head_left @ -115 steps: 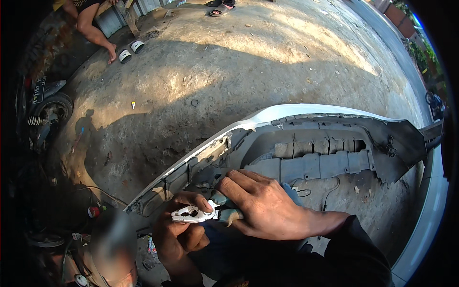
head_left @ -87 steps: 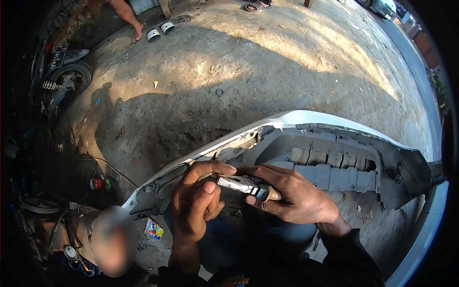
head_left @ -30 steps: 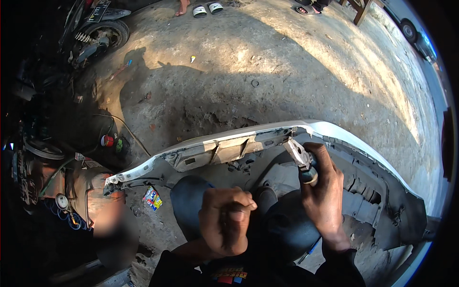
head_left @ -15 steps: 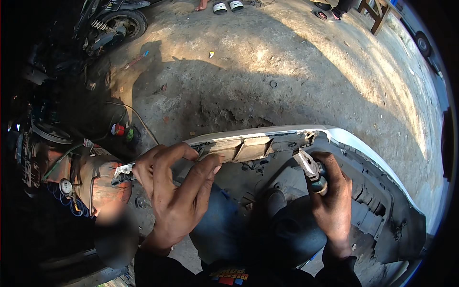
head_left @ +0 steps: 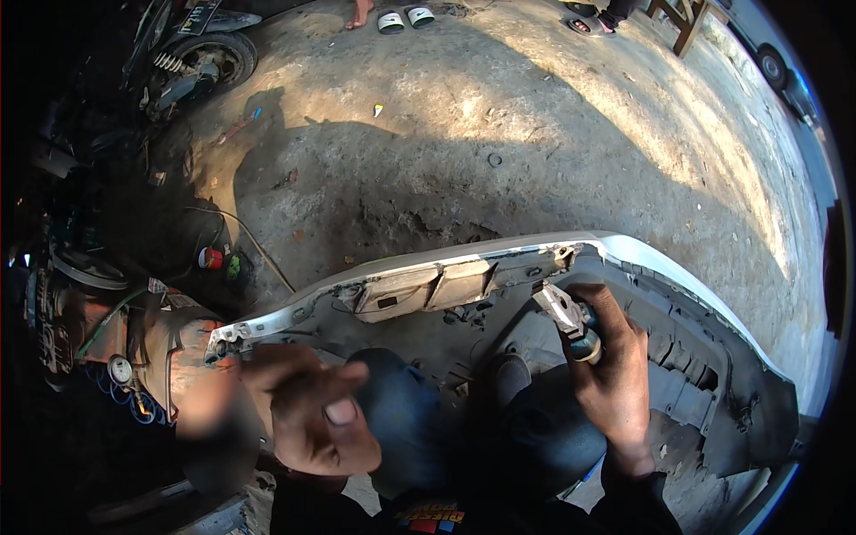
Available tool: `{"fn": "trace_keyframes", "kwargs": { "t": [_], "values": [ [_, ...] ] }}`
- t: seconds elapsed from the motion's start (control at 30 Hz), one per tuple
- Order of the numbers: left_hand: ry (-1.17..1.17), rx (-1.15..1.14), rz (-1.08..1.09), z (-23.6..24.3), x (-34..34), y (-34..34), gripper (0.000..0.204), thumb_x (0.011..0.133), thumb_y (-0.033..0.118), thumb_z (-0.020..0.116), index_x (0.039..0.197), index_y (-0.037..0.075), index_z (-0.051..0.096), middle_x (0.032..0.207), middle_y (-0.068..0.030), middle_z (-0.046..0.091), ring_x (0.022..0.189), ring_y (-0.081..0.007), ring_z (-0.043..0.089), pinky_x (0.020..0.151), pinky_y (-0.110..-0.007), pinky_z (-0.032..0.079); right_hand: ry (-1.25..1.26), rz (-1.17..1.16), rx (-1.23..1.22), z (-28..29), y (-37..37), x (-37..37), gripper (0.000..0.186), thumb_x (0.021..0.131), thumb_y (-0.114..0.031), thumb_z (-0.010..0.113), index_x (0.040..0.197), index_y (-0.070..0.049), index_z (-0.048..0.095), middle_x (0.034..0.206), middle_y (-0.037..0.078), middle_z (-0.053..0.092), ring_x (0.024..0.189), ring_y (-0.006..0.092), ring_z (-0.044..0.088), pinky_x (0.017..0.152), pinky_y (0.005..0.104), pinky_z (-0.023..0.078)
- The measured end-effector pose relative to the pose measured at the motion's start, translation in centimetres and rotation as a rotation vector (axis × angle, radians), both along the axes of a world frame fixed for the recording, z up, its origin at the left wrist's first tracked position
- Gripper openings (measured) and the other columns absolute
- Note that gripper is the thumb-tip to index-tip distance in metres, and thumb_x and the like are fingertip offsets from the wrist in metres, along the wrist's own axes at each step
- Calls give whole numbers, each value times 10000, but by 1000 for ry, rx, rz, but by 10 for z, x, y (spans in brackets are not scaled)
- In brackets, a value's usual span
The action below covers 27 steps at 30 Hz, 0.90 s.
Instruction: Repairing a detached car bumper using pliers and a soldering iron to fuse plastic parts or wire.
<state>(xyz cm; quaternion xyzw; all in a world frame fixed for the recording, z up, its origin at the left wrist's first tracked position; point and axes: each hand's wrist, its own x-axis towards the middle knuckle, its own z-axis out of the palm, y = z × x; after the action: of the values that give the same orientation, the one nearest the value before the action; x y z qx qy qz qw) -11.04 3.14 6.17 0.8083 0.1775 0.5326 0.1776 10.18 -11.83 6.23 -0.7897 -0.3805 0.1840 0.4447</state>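
Observation:
My right hand (head_left: 615, 374) grips pliers (head_left: 563, 312) with a silver head and dark handles, upright beside my knee. My left hand (head_left: 316, 410) is at the lower left, motion-blurred and partly curled; whether it holds anything is unclear. Beyond both hands a white car bumper (head_left: 633, 250) lies across the view with its grey inner side toward me, showing ribs, brackets (head_left: 397, 292) and a grey lower panel (head_left: 682, 392) on the right.
An orange compressor (head_left: 192, 339) with a gauge (head_left: 120, 370) is at left, near a red can (head_left: 210, 257) and a hose. A motorbike wheel (head_left: 223, 62) stands top left. A bare foot, slippers (head_left: 406, 20), another person's sandalled foot (head_left: 590, 25), a wooden bench (head_left: 687, 31) and a car (head_left: 785, 76) line the far side.
The pliers went from between both hands into my right hand alone, farther right. My left hand reached up to the bumper, spread, and has since dropped lower, curling. The view has shifted.

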Motion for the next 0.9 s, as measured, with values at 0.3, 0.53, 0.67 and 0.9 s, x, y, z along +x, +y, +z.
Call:
{"fn": "trace_keyframes", "kwargs": {
  "t": [0.3, 0.53, 0.67, 0.9],
  "values": [
    [200, -740, -432, 0, 56, -33, 312, 932, 9, 623, 1211, -57, 501, 1055, -173, 586, 697, -68, 597, 568, -196, 480, -55, 207, 10, -6, -3, 6, 534, 662, 66, 612, 1182, -33, 541, 1034, 195, 637, 972, 411, 644, 818, 453, 532],
    [136, -844, -427, -14, 60, -33, 273, 927, 22, 644, 1160, -41, 517, 1038, -150, 615, 655, -74, 597, 525, -208, 501, 81, 281, -49, -4, -1, 6, 454, 672, 85, 602, 1119, 5, 591, 1044, 164, 655, 996, 372, 663, 851, 403, 522],
    [21, -966, -475, -15, 58, -36, 187, 945, 6, 607, 1100, -42, 514, 1015, -138, 618, 632, -76, 589, 479, -204, 482, 25, 310, -49, -2, 0, 5, 463, 672, 81, 607, 1129, 3, 592, 1081, 151, 650, 1022, 370, 654, 864, 409, 522],
    [-29, -1040, -573, -21, 54, -35, 135, 969, 6, 550, 1071, -48, 480, 955, -143, 586, 534, -60, 534, 403, -209, 406, 72, 380, -110, -5, 0, 8, 548, 684, 73, 601, 1223, -22, 585, 1109, 157, 645, 1065, 370, 639, 889, 412, 518]
  ]
}}
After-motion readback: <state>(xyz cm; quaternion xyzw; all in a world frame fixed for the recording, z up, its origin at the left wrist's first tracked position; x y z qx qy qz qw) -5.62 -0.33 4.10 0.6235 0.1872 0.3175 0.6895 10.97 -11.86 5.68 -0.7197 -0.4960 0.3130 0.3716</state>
